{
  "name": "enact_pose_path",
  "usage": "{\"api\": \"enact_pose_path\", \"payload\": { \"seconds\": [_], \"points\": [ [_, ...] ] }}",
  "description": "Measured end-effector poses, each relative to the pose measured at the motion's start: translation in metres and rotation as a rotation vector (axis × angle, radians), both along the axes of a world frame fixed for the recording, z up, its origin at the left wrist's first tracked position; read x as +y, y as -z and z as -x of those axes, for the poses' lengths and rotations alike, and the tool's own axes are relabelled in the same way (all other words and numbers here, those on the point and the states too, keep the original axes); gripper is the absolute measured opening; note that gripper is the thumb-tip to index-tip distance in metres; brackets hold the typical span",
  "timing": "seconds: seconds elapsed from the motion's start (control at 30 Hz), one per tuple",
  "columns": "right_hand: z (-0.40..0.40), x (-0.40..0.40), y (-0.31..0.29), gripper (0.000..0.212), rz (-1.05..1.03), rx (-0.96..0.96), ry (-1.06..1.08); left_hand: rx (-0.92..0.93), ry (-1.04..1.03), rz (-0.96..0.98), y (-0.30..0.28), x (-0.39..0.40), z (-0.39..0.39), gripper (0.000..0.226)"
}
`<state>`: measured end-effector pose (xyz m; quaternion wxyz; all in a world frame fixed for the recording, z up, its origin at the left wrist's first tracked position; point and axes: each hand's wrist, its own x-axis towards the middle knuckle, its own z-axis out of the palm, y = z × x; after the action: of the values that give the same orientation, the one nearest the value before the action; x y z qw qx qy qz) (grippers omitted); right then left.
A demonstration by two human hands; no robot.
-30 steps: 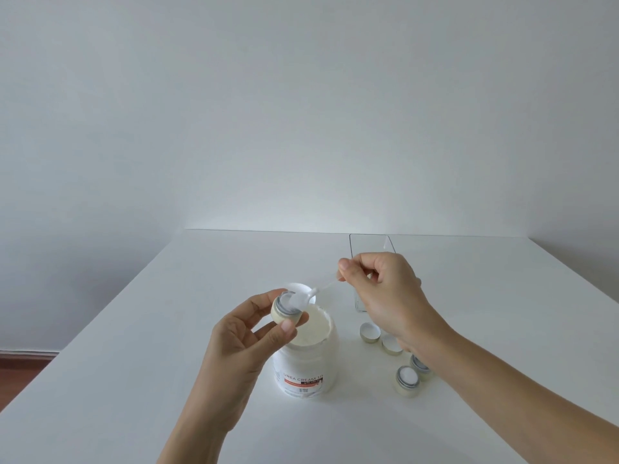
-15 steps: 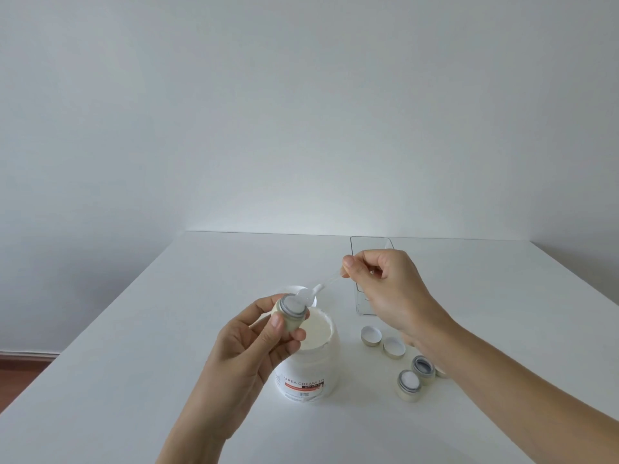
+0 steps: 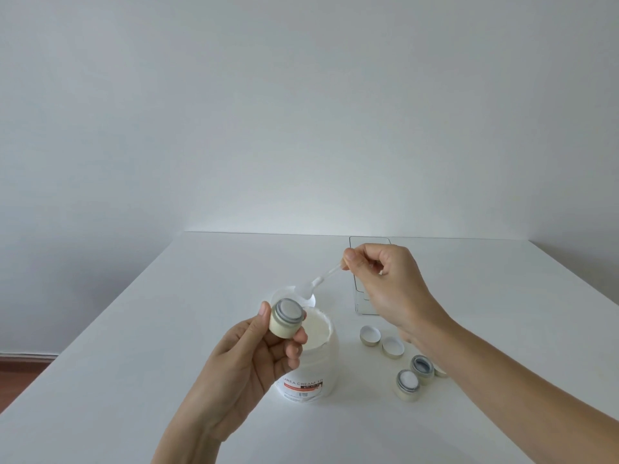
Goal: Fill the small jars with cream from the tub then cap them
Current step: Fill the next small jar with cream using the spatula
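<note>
Just lifted the spatula [image 3: 313,285] clear of the little jar [image 3: 285,318]; my left hand [image 3: 249,360] grips the jar, right hand [image 3: 390,283] pinches the spatula, heading to the cream tub [image 3: 310,360] for more.

A: Tub [image 3: 310,370] label: the left hand [image 3: 248,360] covers its start; print under the top line too small to read.
B: Jars?
A: Right forearm hides most of one piece [image 3: 439,371] behind the two standing jars; jar or cap, cannot tell.
B: Clear stand [image 3: 360,272]?
A: Right hand [image 3: 390,283] hides its right part. Both forearms cut off by the lower edge
</note>
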<state>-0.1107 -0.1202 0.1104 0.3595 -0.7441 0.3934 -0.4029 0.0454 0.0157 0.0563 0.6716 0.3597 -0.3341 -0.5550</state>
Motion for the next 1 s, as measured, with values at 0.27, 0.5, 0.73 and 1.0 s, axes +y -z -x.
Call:
{"api": "enact_pose_path", "payload": {
  "seconds": [0.27, 0.5, 0.73, 1.0],
  "points": [
    [-0.007, -0.003, 0.034, 0.039, 0.155, 0.393, 0.150, -0.054, -0.197, 0.035, 0.003, 0.004, -0.011, 0.038],
    [-0.003, -0.011, 0.021, 0.041, 0.467, 0.520, 0.251, -0.065, -0.200, 0.035, 0.004, 0.005, -0.012, 0.036],
    [0.007, -0.019, 0.010, 0.037, 0.403, 0.380, 0.232, -0.055, -0.195, 0.031, 0.006, 0.005, -0.012, 0.034],
    [0.025, 0.006, 0.036, 0.033, 1.203, 0.424, -0.186, 0.023, -0.184, 0.046, 0.005, 0.006, -0.015, 0.036]
  ]
}}
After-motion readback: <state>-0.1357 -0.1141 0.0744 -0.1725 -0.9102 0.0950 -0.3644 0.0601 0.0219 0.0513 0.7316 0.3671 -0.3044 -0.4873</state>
